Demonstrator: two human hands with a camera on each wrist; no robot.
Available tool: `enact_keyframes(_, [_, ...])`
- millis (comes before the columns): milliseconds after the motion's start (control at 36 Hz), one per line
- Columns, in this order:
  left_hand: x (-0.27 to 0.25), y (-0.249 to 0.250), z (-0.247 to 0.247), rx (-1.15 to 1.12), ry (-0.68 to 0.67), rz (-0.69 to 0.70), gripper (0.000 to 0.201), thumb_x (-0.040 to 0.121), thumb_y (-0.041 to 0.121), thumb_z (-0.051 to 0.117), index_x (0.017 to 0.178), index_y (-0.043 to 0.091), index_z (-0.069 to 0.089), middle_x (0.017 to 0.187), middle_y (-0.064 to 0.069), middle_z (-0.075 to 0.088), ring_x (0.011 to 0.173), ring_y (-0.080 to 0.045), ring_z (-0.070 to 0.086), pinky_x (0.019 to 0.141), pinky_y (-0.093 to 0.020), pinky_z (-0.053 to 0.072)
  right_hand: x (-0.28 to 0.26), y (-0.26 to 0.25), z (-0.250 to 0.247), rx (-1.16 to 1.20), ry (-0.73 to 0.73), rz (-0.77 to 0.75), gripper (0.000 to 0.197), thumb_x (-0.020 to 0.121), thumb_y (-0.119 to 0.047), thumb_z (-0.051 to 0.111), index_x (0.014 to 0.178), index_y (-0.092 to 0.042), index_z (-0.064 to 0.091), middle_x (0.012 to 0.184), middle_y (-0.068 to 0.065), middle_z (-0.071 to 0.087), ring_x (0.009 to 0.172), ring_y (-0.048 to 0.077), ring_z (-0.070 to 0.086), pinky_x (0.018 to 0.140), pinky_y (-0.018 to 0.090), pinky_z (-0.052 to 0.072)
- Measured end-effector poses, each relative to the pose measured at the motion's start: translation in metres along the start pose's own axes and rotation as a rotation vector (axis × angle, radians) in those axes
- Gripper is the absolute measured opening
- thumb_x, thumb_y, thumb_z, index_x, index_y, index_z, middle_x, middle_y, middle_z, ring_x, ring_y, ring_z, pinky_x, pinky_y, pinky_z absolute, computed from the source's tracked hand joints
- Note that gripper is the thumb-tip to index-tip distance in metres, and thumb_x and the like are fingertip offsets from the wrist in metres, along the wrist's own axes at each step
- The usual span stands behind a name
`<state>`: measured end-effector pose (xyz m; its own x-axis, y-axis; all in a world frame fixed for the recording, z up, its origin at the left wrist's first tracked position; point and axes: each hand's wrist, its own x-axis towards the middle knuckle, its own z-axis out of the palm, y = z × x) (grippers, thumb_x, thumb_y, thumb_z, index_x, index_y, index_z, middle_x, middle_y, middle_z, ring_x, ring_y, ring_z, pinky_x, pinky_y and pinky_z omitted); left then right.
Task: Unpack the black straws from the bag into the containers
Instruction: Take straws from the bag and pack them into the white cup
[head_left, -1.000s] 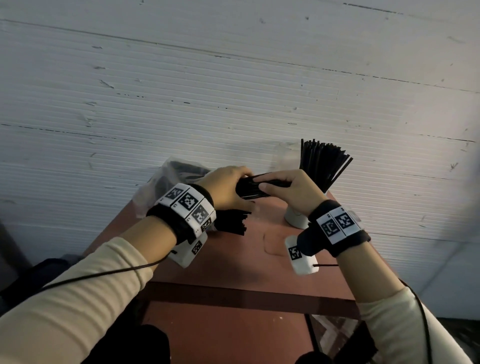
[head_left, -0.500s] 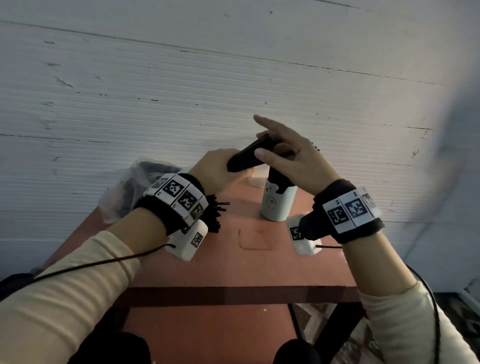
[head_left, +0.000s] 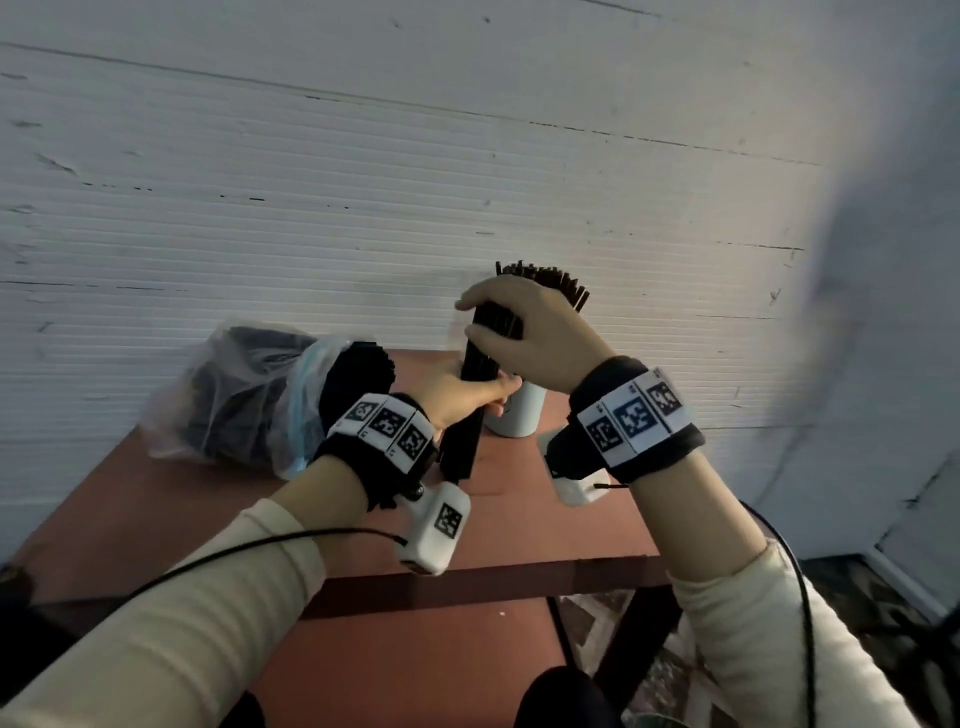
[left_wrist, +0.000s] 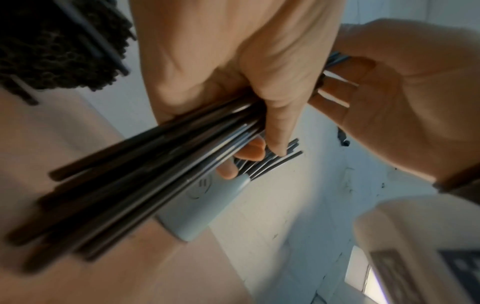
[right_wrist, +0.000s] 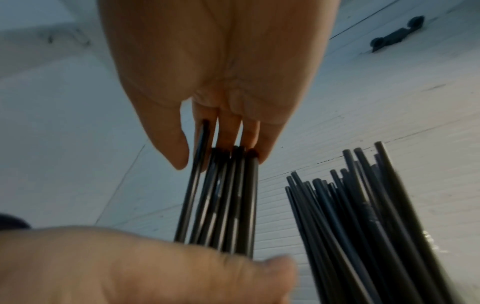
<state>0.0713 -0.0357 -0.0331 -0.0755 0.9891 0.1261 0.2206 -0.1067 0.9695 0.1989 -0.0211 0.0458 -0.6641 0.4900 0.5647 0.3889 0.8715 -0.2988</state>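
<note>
A bundle of black straws (head_left: 470, 410) stands nearly upright just left of the white container (head_left: 514, 418), its lower end close to the table. My left hand (head_left: 488, 395) grips the bundle round its middle, and the left wrist view shows the fingers wrapped round the straws (left_wrist: 145, 185). My right hand (head_left: 470, 318) holds the bundle's top end, thumb on one side and fingers on the other (right_wrist: 221, 195). The container holds many black straws (head_left: 550, 283) that fan out of its mouth (right_wrist: 363, 216). The clear plastic bag (head_left: 234, 395) with more black straws lies at the table's back left.
The red-brown table (head_left: 545, 525) stands against a white ribbed wall (head_left: 363, 182). The bag's open end, with straw ends showing (head_left: 358, 374), lies right behind my left wrist. The table's front edge runs just below my wrists.
The bundle has swung from a slant to nearly upright. Both hands have dropped lower beside the container, and the right hand has closed onto the bundle's top end.
</note>
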Motion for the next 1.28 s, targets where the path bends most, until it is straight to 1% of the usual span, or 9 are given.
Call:
enact_keyframes(222, [0.003, 0.008, 0.001, -0.093, 0.024, 0.087, 0.021, 0.089, 0.014, 0.068, 0.103, -0.001, 0.064, 0.093, -0.011, 0.066, 0.079, -0.019, 0.061, 0.086, -0.035, 0.053, 0.003, 0.006, 0.003, 0.034, 0.184, -0.03, 0.037, 0.092, -0.026, 0.061, 0.128, -0.02, 0.058, 0.131, -0.002, 0.055, 0.122, 0.009, 0.048, 0.102, 0.014, 0.031])
enact_keyframes(389, [0.004, -0.005, 0.0, 0.09, -0.125, -0.12, 0.034, 0.088, 0.037, 0.067, 0.093, 0.004, 0.067, 0.103, -0.014, 0.066, 0.088, -0.007, 0.058, 0.078, -0.012, 0.038, 0.0, 0.01, 0.015, 0.06, 0.093, -0.049, 0.034, 0.09, -0.014, 0.059, 0.123, -0.017, 0.06, 0.122, -0.002, 0.059, 0.115, 0.005, 0.05, 0.097, 0.004, 0.03])
enact_keyframes(472, [0.003, -0.01, -0.001, 0.112, -0.141, -0.187, 0.055, 0.084, 0.046, 0.069, 0.111, -0.002, 0.066, 0.113, -0.011, 0.067, 0.113, -0.021, 0.058, 0.104, -0.031, 0.039, -0.001, 0.01, 0.019, 0.07, 0.116, -0.071, 0.035, 0.088, -0.011, 0.06, 0.122, -0.016, 0.06, 0.121, 0.001, 0.056, 0.113, 0.007, 0.051, 0.099, 0.01, 0.034])
enact_keyframes(583, [0.002, -0.01, -0.001, 0.151, -0.122, -0.246, 0.064, 0.068, 0.072, 0.066, 0.087, 0.01, 0.069, 0.094, 0.0, 0.067, 0.106, -0.02, 0.061, 0.104, -0.034, 0.038, -0.002, 0.009, 0.017, 0.095, 0.091, -0.053, 0.03, 0.089, -0.015, 0.062, 0.12, -0.014, 0.062, 0.119, 0.0, 0.058, 0.11, 0.005, 0.052, 0.096, 0.008, 0.035])
enact_keyframes(667, [0.001, -0.006, 0.0, 0.148, -0.084, -0.185, 0.053, 0.088, 0.059, 0.056, 0.077, 0.008, 0.062, 0.09, -0.003, 0.067, 0.086, -0.001, 0.053, 0.096, -0.031, 0.032, -0.003, 0.006, 0.009, 0.124, 0.116, -0.033, 0.053, 0.087, -0.025, 0.068, 0.136, -0.019, 0.048, 0.134, -0.002, 0.049, 0.122, 0.004, 0.044, 0.104, 0.014, 0.034])
enact_keyframes(861, [-0.018, 0.019, -0.002, 0.127, -0.291, 0.141, 0.028, 0.093, 0.03, 0.062, 0.074, 0.011, 0.057, 0.072, -0.001, 0.059, 0.082, -0.021, 0.065, 0.093, -0.037, 0.053, -0.013, 0.01, -0.02, 0.257, 0.039, 0.25, 0.089, 0.062, -0.055, 0.081, 0.137, -0.037, 0.037, 0.12, -0.004, 0.046, 0.102, 0.008, 0.05, 0.084, 0.018, 0.041])
enact_keyframes(1000, [-0.018, 0.027, 0.005, 0.225, -0.39, 0.234, 0.035, 0.091, 0.027, 0.065, 0.085, -0.007, 0.063, 0.077, -0.015, 0.064, 0.078, -0.025, 0.065, 0.088, -0.045, 0.054, -0.019, 0.01, -0.017, 0.274, -0.212, 0.207, 0.031, 0.076, -0.034, 0.079, 0.104, -0.024, 0.068, 0.088, 0.0, 0.069, 0.085, 0.012, 0.065, 0.079, 0.03, 0.053])
enact_keyframes(1139, [-0.004, 0.023, 0.015, 0.152, -0.32, 0.247, 0.034, 0.079, 0.044, 0.074, 0.09, 0.013, 0.062, 0.079, -0.009, 0.066, 0.079, -0.024, 0.066, 0.086, -0.048, 0.055, -0.016, 0.017, -0.027, 0.27, -0.015, 0.191, 0.021, 0.083, -0.019, 0.071, 0.087, 0.001, 0.065, 0.085, 0.018, 0.067, 0.081, 0.027, 0.066, 0.076, 0.046, 0.054])
enact_keyframes(1278, [0.012, 0.026, 0.028, 0.031, 0.097, 0.201, 0.074, 0.054, 0.051, 0.084, 0.107, 0.033, 0.036, 0.114, -0.005, 0.054, 0.104, -0.017, 0.058, 0.086, -0.034, 0.053, 0.0, 0.033, -0.055, 0.312, 0.222, 0.221, 0.021, 0.084, -0.011, 0.07, 0.086, 0.009, 0.064, 0.077, 0.02, 0.064, 0.066, 0.012, 0.06, 0.059, 0.033, 0.049])
